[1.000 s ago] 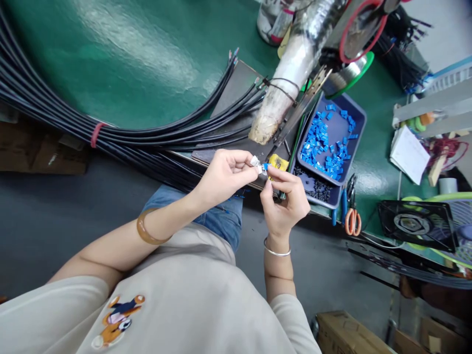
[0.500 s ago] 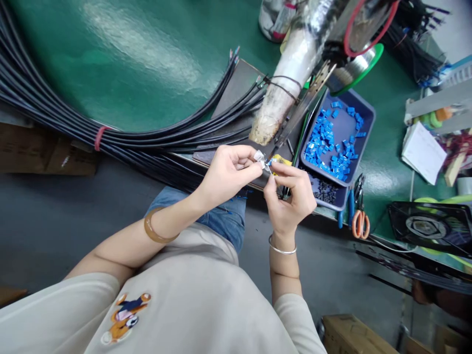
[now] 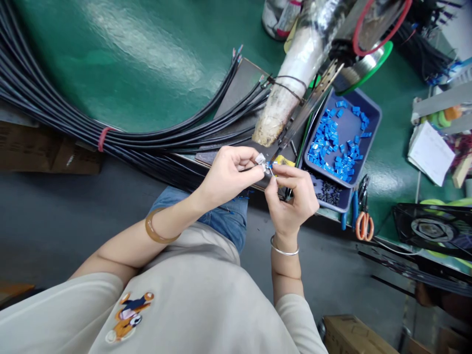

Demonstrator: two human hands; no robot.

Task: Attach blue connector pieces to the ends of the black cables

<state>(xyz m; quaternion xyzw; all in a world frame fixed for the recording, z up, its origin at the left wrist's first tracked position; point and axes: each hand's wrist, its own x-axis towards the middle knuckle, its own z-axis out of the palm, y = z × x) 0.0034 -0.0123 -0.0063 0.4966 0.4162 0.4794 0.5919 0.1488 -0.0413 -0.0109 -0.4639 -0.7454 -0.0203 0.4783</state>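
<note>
- Two hands, head view: the left hand (image 3: pixel 232 172) and the right hand (image 3: pixel 293 196) meet over the bench edge, tip to tip about one small blue piece (image 3: pixel 268 165).
- Left fingers: thumb and forefinger, with white wraps (image 3: pixel 260 159) at their tips, are pinched together, apparently on the near end of the blue piece.
- Right fingers: forefinger and thumb stand slightly apart at the piece's other side, by a thin pale strand (image 3: pixel 272 171); from here I cannot tell whether they grip it or merely steady it.
- Progress, as judged: this piece seems midway through handling, with both hands on or beside it. Many loose blue pieces (image 3: pixel 326 137) lie in the tray (image 3: pixel 346 123), seemingly unworked; the black cables (image 3: pixel 155 137) have some ends showing coloured wires.
- Direction: the blue piece's long axis appears to run crosswise, from left fingertips to right, though its smallness leaves this uncertain. The strand slants down towards the right thumb.
</note>
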